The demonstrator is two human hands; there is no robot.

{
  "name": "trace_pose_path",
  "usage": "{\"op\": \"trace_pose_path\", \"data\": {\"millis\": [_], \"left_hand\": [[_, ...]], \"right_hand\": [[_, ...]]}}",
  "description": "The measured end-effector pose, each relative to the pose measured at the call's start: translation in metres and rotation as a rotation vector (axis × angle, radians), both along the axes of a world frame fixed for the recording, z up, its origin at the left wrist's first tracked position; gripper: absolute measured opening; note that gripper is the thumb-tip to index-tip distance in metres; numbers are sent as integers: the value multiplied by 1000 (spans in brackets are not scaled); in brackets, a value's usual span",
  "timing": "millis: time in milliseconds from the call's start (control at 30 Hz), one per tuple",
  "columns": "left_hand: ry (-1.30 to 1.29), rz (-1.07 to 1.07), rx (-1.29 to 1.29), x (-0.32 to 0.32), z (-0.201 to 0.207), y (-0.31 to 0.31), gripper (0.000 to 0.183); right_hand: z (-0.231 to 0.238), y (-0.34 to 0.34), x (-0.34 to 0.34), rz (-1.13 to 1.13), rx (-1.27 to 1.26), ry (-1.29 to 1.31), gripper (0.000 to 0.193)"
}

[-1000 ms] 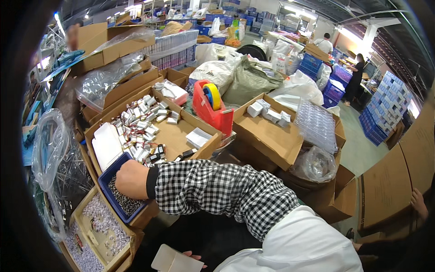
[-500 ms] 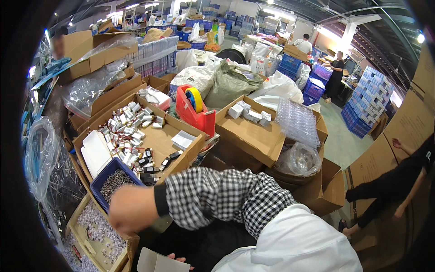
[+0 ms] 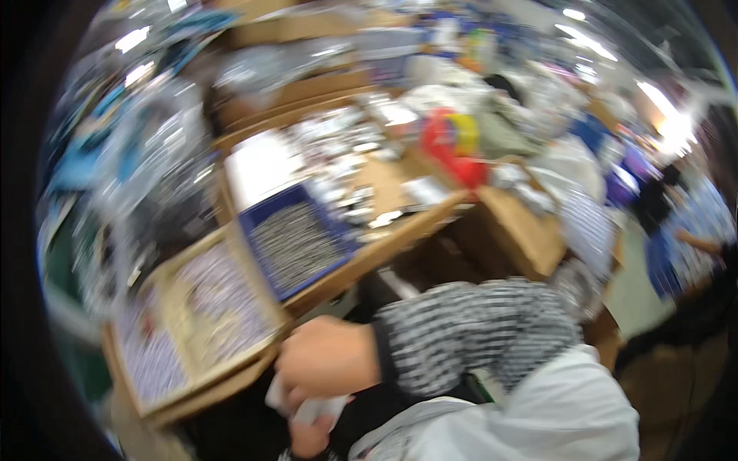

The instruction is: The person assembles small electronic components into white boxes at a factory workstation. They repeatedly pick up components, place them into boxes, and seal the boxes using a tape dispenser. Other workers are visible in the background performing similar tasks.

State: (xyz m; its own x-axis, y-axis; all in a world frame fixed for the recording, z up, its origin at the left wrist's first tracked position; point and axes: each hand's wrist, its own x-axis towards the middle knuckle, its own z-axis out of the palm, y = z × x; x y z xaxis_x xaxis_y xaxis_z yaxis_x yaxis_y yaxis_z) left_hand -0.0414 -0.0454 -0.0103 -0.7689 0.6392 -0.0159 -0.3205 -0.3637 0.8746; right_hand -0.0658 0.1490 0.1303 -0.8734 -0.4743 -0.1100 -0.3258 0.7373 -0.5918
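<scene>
My left hand (image 3: 309,436) is low in the view, gripping a small white box (image 3: 330,407) that is partly hidden. Just above it my right hand (image 3: 329,359) is closed, its fingers curled down at the box; what they hold, if anything, does not show. A blue bin (image 3: 286,292) full of small metal screws or similar pieces stands beyond my hands. Left of it lies a wooden-sided tray (image 3: 181,332) with many tiny pale lilac pieces. The picture is smeared by motion.
A big cardboard tray (image 3: 400,234) holds silvery packs (image 3: 330,138) and a white sheet (image 3: 261,165). Behind it are a red tape dispenser (image 3: 442,146) and another cardboard box (image 3: 523,230). Clear plastic bags (image 3: 146,154) lie at left. People stand at the far right.
The view has swung left and down. My right hand has come from beside the blue bin to the white box at my left hand.
</scene>
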Motion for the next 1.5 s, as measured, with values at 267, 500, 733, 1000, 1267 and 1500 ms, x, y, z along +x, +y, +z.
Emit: {"op": "trace_pose_path", "data": {"millis": [267,500,733,1000,1267,1500], "left_hand": [[-129,-253,165,-9,5,-15,70],[-206,-211,121,-4,11,-23,85],[-214,-211,97,-3,9,-28,85],[-188,-219,72,-6,-5,-36,83],[-194,-237,73,-5,-12,-37,84],[-190,-174,56,-3,-15,-50,84]], "right_hand": [[35,-18,-28,152,12,198,13],[14,-24,-115,64,330,404,15],[-10,-34,-147,74,287,283,17],[3,-39,-148,98,222,285,14],[-9,-91,-184,271,-14,497,14],[-26,-119,-212,291,164,381,17]]}}
